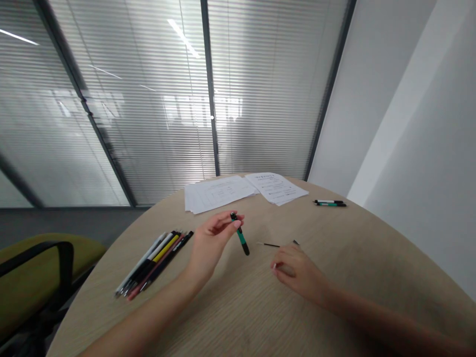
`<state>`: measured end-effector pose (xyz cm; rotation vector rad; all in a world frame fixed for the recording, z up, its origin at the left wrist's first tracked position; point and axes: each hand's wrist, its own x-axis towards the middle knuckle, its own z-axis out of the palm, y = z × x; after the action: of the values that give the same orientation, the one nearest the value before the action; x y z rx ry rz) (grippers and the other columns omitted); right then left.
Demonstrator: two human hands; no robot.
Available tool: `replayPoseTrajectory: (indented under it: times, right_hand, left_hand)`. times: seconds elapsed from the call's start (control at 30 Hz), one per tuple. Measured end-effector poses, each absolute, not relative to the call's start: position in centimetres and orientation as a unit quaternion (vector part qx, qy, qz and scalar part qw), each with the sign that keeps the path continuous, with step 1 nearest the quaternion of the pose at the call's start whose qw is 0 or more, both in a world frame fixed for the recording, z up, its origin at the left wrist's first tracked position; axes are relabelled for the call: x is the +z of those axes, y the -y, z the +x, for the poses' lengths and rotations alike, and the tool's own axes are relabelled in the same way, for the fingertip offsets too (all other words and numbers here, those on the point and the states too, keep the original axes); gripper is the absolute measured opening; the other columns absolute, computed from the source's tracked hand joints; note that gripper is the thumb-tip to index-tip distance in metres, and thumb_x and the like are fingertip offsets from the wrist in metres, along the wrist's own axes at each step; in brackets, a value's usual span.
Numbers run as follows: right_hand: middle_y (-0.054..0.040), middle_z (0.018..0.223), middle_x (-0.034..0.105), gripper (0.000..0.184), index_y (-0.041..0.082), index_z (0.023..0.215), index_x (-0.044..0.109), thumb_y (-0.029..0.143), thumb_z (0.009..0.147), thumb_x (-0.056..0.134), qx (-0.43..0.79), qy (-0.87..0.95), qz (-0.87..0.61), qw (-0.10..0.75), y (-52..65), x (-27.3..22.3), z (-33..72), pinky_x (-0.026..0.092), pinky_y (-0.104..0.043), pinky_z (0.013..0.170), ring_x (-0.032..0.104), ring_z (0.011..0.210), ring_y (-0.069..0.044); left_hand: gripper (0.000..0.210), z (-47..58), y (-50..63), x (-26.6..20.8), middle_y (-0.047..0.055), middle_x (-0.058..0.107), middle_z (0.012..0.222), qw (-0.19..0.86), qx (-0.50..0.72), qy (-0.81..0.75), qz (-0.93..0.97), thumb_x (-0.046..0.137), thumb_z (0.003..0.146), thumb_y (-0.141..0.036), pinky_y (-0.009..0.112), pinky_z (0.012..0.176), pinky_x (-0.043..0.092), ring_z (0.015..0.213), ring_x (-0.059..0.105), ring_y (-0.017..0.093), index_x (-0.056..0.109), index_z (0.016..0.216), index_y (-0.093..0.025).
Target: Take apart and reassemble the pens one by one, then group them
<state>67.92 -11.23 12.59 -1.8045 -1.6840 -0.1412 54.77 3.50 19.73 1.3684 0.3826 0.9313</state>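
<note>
My left hand (211, 240) pinches a green and black pen (242, 240) between thumb and fingers, above the table. The pen tilts, its lower black end pointing down and right. My right hand (293, 270) rests low at the table with its fingers curled toward the thumb. Whatever those fingers may hold is hidden. Just beyond them lies a thin pen refill (271, 245), dark with a pale tip, its right end going behind the hand. A small dark piece (296, 242) shows behind the knuckles; its kind is unclear.
On the left of the round wooden table (238, 317) lies a bundle of several pens (158, 260). Printed sheets (219, 192) are spread at the far edge. Two pens (330, 203) lie side by side at the far right. A green chair (33, 277) stands left.
</note>
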Motion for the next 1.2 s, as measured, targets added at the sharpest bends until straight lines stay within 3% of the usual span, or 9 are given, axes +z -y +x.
replayPoseTrajectory:
  times: [0.23,0.43,0.67,1.2]
  right_hand:
    - [-0.0015,0.069,0.061,0.009,0.019,0.070,0.055,0.016,0.072,0.047,0.026,0.554,-0.729,0.401,11.6,12.6,68.3,0.045,-0.026,0.061,0.057,0.064,-0.014]
    - [-0.0004,0.061,0.060,0.007,0.019,0.074,0.056,0.023,0.072,0.050,0.087,0.479,-0.726,0.486,11.8,12.5,69.5,0.046,-0.024,0.053,0.058,0.057,-0.014]
    - [-0.0011,0.068,0.065,0.010,0.020,0.075,0.059,0.023,0.074,0.049,0.016,0.543,-0.705,0.456,12.5,13.1,68.7,0.047,-0.025,0.061,0.060,0.063,-0.014]
    - [-0.0024,0.071,0.063,0.009,0.020,0.072,0.053,0.023,0.076,0.045,0.009,0.535,-0.704,0.467,12.7,13.6,67.9,0.048,-0.024,0.056,0.058,0.060,-0.013]
  left_hand:
    - [0.005,55.0,-3.6,19.1,0.006,0.068,0.082,0.765,0.299,-0.185,0.539,0.058,0.073,-0.013,0.021,0.069,0.051,0.078,0.062,0.014,0.062,0.075,-0.011]
    - [0.021,55.7,-5.2,17.3,0.007,0.065,0.065,0.842,0.195,-0.312,0.395,0.047,0.079,-0.003,0.013,0.058,0.052,0.059,0.063,0.010,0.060,0.064,-0.008]
    - [0.020,55.9,-4.4,16.2,0.008,0.064,0.061,0.850,0.134,-0.344,0.376,0.047,0.079,-0.003,0.010,0.049,0.052,0.051,0.062,0.009,0.060,0.064,-0.006]
    - [0.017,56.0,-3.9,16.9,0.003,0.062,0.061,0.799,0.259,-0.340,0.423,0.047,0.079,-0.002,0.012,0.054,0.053,0.055,0.060,0.007,0.058,0.067,-0.009]
